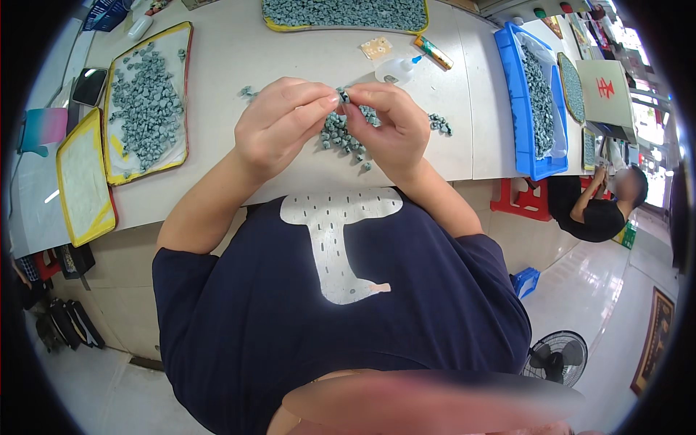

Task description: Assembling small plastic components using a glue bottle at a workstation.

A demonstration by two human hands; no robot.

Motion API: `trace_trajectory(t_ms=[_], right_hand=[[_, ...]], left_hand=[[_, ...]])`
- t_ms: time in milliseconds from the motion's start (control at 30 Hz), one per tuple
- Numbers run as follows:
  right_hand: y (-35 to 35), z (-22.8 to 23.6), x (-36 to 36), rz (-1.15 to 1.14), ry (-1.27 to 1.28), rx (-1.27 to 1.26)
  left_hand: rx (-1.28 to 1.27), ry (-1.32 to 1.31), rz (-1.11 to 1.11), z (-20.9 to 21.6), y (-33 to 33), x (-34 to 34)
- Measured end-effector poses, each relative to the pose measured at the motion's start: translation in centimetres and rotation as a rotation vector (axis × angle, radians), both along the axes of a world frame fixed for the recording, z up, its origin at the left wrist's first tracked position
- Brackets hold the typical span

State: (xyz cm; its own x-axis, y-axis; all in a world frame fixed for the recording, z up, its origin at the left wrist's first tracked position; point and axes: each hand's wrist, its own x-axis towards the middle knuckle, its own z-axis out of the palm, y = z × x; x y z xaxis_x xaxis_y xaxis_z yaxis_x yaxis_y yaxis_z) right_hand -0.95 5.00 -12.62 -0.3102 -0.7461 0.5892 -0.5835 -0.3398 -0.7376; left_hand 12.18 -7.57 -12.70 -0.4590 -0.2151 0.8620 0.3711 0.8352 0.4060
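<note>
Both hands meet above the middle of the table, pinching one small grey-green piece (343, 96) with dark marks between their fingertips. My left hand (281, 125) is closed, its thumb and fingers at the piece's left side. From the other side, my right hand (391, 127) grips it with thumb and forefinger. Below and behind the hands lies a loose pile of similar grey-green pieces (341, 134), partly hidden by them. A few more pieces (439, 125) lie to the right of my right hand. The exact shape of the held piece is too small to tell.
At left, a yellow-edged tray (187, 94) holds many pieces; another yellow-edged tray (87, 174) overlaps it. A piece-filled tray (290, 27) stands at the back. Beyond my hands are a white squeeze bottle (391, 70) and orange-green tube (433, 52). Right: a blue bin (520, 123), a seated person (598, 210).
</note>
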Motion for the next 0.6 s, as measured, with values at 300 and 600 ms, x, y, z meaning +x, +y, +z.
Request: trace_trajectory(t_ms=[300, 600], right_hand=[[0.4, 0.1, 0.0, 0.085, -0.088, 0.086], [0.4, 0.5, 0.4, 0.062, -0.378, 0.186]], left_hand=[[-0.137, 0.019, -0.004, 0.2, -0.1, 0.4], [0.461, -0.289, -0.013, 0.1, 1.0, 0.5]])
